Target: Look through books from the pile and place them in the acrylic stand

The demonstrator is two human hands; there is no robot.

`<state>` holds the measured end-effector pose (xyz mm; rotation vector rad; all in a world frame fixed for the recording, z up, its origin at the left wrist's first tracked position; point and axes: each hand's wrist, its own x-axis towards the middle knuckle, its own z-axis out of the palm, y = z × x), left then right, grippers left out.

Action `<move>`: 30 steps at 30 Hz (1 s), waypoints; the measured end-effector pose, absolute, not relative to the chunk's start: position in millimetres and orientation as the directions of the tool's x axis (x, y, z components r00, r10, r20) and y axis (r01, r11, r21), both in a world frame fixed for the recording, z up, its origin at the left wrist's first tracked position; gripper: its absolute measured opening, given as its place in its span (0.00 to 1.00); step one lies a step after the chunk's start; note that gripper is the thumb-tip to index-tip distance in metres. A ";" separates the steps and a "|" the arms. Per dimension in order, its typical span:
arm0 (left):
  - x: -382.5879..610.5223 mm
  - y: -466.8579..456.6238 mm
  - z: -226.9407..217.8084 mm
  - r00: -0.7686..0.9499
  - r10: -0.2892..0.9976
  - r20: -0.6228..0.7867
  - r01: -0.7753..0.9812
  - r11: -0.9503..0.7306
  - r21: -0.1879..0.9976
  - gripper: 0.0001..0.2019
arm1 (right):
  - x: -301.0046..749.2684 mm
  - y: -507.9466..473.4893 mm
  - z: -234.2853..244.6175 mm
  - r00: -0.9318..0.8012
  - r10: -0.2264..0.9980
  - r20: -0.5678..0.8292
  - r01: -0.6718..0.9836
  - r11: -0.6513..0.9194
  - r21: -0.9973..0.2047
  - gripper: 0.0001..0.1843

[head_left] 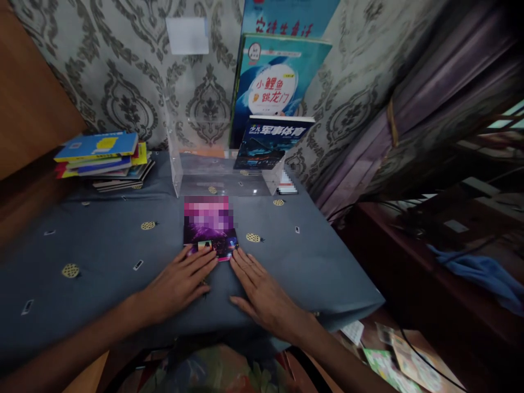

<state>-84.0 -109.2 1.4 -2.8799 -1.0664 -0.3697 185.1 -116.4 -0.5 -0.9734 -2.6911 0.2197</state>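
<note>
A small purple and pink book (209,226) lies flat on the cloth-covered table, part of its cover blurred into blocks. My left hand (186,275) rests with outstretched fingers over the book's near left corner. At the near right corner, my right hand (256,284) lies flat, fingertips touching the edge. Both palms face down. Just beyond the book stands a clear acrylic display rack (200,183). A dark blue book (270,143) leans in its right part, in front of a teal book (282,76) and a taller blue book (290,13) behind.
A stack of books (102,153) sits at the table's back left, by a wooden panel (36,93). Patterned wallpaper backs the table. A purple curtain (368,131) hangs at the right. Papers (387,363) lie below the table's right edge, near a dark cable.
</note>
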 end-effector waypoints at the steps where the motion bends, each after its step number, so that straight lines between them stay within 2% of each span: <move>1: -79.6 -102.6 0.9 0.742 0.632 0.222 0.638 -0.768 0.054 0.26 | 185.2 -116.6 -0.1 -0.737 0.646 0.198 0.604 0.762 -0.235 0.39; 7: -62.9 -64.5 4.6 0.751 0.639 0.165 0.620 -0.769 0.156 0.28 | 187.4 -118.4 1.4 -0.732 0.654 0.192 0.607 0.754 -0.252 0.40; 12: -53.9 -39.7 4.5 0.738 0.649 0.186 0.625 -0.761 0.174 0.27 | 188.0 -119.8 8.3 -0.719 0.665 0.199 0.619 0.744 -0.251 0.41; 20: -52.2 10.7 -0.7 0.691 0.707 0.151 0.689 -0.707 0.161 0.25 | 187.0 -113.1 16.7 -0.716 0.683 0.141 0.639 0.724 -0.262 0.32; 25: -56.8 37.4 -5.6 0.619 0.750 0.232 0.737 -0.657 0.157 0.24 | 182.5 -97.6 26.0 -0.684 0.705 0.187 0.642 0.703 -0.305 0.22; 30: -59.2 49.0 -9.4 0.592 0.740 0.321 0.740 -0.656 0.149 0.22 | 172.3 -69.3 40.5 -0.687 0.701 0.193 0.626 0.705 -0.333 0.15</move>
